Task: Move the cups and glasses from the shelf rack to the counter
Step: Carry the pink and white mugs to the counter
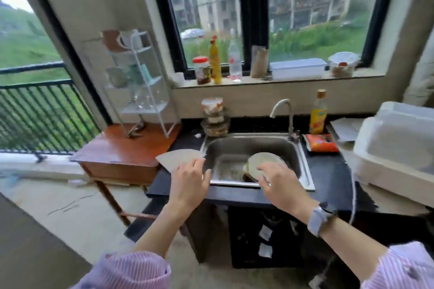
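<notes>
A white wire shelf rack (150, 82) stands on a wooden side table (122, 148) at the left. Its top tier holds a white mug (128, 38), the middle tier a glass mug (117, 76) and a teal cup (143, 73), and the bottom tier clear glasses (143, 98). The dark counter (328, 173) surrounds a steel sink (234, 145). My left hand (190, 179) is at the sink's left rim, fingers apart, fingertips by a beige fan-shaped sheet (178, 158). My right hand (278, 183) hovers with spread fingers over a pale plate (263, 159) in the sink. Both hands are far below the rack.
Stacked food containers (215, 119) stand behind the sink's left corner, beside the tap (285, 112). An oil bottle (318, 115) and an orange packet (320, 143) lie to the right. A white plastic dish box (397, 141) fills the right counter. Bottles and jars line the windowsill (270, 81).
</notes>
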